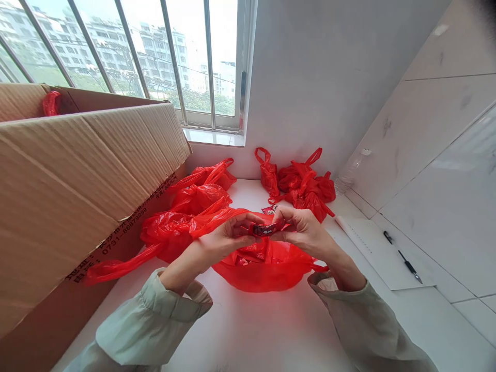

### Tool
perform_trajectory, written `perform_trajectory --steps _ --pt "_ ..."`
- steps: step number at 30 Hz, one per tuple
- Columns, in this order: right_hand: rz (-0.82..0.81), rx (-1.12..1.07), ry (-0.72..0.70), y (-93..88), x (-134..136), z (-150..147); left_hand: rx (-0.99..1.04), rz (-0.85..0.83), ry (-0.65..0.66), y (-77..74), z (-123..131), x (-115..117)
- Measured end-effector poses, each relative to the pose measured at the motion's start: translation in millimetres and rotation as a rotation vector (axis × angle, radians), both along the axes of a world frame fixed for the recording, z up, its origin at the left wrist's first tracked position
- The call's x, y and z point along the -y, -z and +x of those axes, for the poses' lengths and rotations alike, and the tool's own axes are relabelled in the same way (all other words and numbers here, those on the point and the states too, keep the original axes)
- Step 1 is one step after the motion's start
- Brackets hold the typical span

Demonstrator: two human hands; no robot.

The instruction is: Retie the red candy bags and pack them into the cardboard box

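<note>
My left hand [227,238] and my right hand [300,230] meet above an open red plastic bag [263,271] on the white counter. Both pinch one small red wrapped packet [264,229], each hand at one end. More red packets lie inside the open bag. A similar packet [270,209] lies on the counter just behind my right hand.
A large open cardboard box [77,175] fills the left side. Red bags [194,206] lie beside it, and several tied red bags [302,186] sit by the back wall. A clear bottle [346,175], paper sheet [377,253] and pen [405,263] lie at the right.
</note>
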State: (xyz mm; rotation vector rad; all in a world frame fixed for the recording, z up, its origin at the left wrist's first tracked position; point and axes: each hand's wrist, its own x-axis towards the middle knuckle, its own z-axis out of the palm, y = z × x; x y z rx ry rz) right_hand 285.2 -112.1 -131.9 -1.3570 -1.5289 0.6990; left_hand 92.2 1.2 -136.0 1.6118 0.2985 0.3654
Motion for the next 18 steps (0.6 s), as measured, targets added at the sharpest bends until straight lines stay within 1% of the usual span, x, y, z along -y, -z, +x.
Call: perform_trajectory --steps 3,4,5,7,9,10,12,14,16,18 --pt "0.149 0.194 0.02 -0.9 1 0 -0.065 -0.083 0.187 -7.4 -7 -1" --pt "0.186 0.224 0.014 -0.7 2 0 -0.086 -0.11 0.219 -9.2 -9 -1" --pt "0.217 0.235 0.006 -0.4 2 -1 -0.096 -0.137 0.226 -10.1 -9 0" --pt "0.261 0.23 0.008 0.6 1 -3 -0.105 -0.179 0.174 -8.6 -7 2" --pt "0.28 0.222 0.037 1.4 -1 -5 -0.126 -0.185 0.105 -3.4 -2 5" --pt "0.282 0.222 0.051 1.7 -1 -6 -0.135 -0.178 0.092 -0.1 0 6" --pt "0.281 0.228 0.065 2.6 -2 -8 -0.129 -0.167 0.09 5.9 4 9" --pt "0.283 0.225 0.062 3.5 -2 -10 -0.1 -0.176 0.118 10.2 7 12" --pt "0.291 0.216 0.051 4.1 -1 -11 -0.067 -0.185 0.144 12.1 9 15" --pt "0.286 0.218 0.043 3.5 -1 -11 -0.055 -0.158 0.146 11.6 9 16"
